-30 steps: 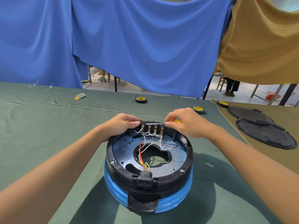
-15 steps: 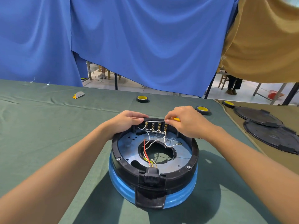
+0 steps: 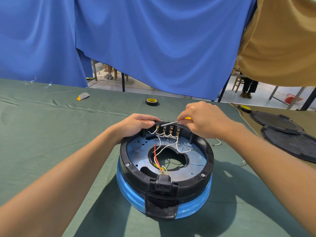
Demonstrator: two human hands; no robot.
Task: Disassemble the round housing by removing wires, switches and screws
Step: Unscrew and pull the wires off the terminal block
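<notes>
On a green-clothed table [image 3: 51, 134] before blue curtains [image 3: 153, 40] sat the round housing [image 3: 135, 154], fingers of the left hand [image 3: 135, 125] curled over its rim at 11 o'clock, fingers of the right hand [image 3: 205, 122] pinching a screwdriver [image 3: 171, 123] at 12 o'clock.

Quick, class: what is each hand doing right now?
Left hand: grips the far rim of the round housing.
Right hand: holds the screwdriver at the switches.

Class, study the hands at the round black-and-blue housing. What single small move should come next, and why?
Probably lever the leftmost switch loose with the yellow-handled metal screwdriver. The right hand pinches it, tip at that end of the row of four black switches; white wires are attached; the left hand grips the round black housing rim.
</notes>
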